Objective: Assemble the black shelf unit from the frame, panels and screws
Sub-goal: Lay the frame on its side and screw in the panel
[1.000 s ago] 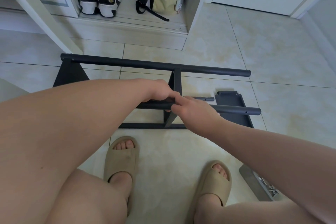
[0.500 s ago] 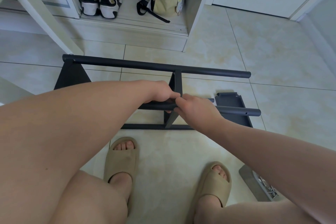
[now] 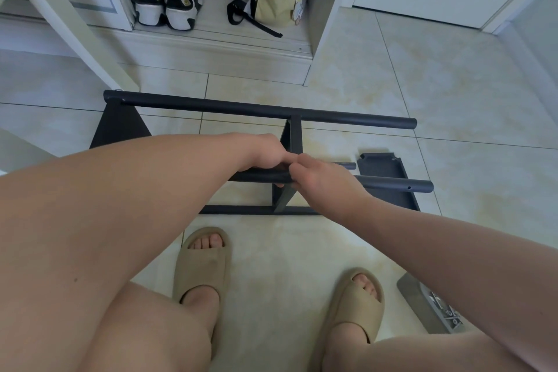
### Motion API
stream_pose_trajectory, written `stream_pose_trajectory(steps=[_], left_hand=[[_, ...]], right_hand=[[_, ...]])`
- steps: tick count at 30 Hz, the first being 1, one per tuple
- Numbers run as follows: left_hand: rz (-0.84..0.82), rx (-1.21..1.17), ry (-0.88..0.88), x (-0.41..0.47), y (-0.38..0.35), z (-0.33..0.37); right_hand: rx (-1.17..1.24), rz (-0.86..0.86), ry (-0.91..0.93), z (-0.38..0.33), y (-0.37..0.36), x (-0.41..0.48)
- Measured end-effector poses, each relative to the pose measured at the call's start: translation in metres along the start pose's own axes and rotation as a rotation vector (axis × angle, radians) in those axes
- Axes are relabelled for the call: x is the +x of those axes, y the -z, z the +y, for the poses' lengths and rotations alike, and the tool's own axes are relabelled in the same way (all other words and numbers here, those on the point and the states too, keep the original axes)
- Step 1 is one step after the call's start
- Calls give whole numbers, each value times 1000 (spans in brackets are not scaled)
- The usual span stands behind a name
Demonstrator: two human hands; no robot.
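Fingers of the left hand (image 3: 265,154) are clamping the black round metal tube (image 3: 392,184), likely steadying it; those of the right hand (image 3: 321,180), touching them, are pinching it.

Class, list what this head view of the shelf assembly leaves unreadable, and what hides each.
Head view:
Joint on near tube: covered by left hand and right hand.
What the right grip pinches, if anything: fingers curl away.
Screw tray contents: too small, partly under the right forearm.
End panel, lower part: behind the left forearm.

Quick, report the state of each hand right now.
Left hand: grips the near black tube.
Right hand: curled on the same tube, beside the left.
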State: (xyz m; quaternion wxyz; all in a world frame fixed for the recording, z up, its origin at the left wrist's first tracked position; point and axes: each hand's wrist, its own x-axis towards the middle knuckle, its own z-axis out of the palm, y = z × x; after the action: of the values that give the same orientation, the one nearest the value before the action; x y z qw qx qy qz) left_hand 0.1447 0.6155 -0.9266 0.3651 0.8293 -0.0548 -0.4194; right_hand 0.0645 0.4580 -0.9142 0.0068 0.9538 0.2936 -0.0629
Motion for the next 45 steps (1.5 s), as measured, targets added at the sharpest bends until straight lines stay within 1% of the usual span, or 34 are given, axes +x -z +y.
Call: stream_pose_trajectory(steps=[1,3,5,6,8,9,11,12,14,16,17,18,20,23,24,28,30,32,33,34,37,39,41,44,45], left_hand=[[-3,-7,0,0,0,0],[5,-4,2,1,-1,0],[6,1,4,1,-1,0],[0,2,4,1,-1,1],[-8,6,5,0,0,0],[2,10,10,0,0,0],[37,33,22,2,0,1],[48,41,27,3,0,0],[35,34,24,3,-1,0],[5,7,14,3,-1,0],[-1,-1,11,2,0,-1],[-3,-7,8,2,0,-1],[0,-11,9,2,-1,-1],[-9,-6,15,2,-1,0],[-12,-4,14,1,0,0],[0,15,23,2,1,0],[18,27,21,4,0,0],[6,3,17,4,0,0],[1,-7,14,4,0,0],[0,-10,9,3,0,0],[5,-5,9,3,-1,-1],[1,0,13,2,-1,-1],[-2,4,15,2,0,-1],[-1,24,23,2,1,0],[1,34,23,2,1,0]], right_hand=[[-9,27,-64,2,-1,2],[-87,-6,-155,5,0,3],[-109,-16,-178,6,1,-2],[-69,16,-174,7,2,-5],[44,66,-96,3,5,-8],[73,56,-32,-1,6,-8],[27,-5,83,-5,4,-6],[5,-25,102,-6,4,-6],[-11,-35,75,-6,5,-6],[-17,0,49,-4,4,-3],[-40,-3,18,-3,1,0],[-54,36,-19,0,-2,3],[-96,5,-117,3,-6,3],[-77,68,-166,6,-8,-5],[-55,97,-143,5,-7,-7],[-28,32,56,-3,-2,-7],[-27,14,69,-3,2,-5],[-45,9,48,-2,0,-3],[-86,-14,12,0,-2,-1],[-118,9,-16,3,-4,1],[-164,-8,-113,4,-11,1],[-136,38,-131,4,-11,-2],[-64,97,-77,3,-8,-5],[-25,119,107,3,-1,-6],[-15,123,135,3,1,-6]])
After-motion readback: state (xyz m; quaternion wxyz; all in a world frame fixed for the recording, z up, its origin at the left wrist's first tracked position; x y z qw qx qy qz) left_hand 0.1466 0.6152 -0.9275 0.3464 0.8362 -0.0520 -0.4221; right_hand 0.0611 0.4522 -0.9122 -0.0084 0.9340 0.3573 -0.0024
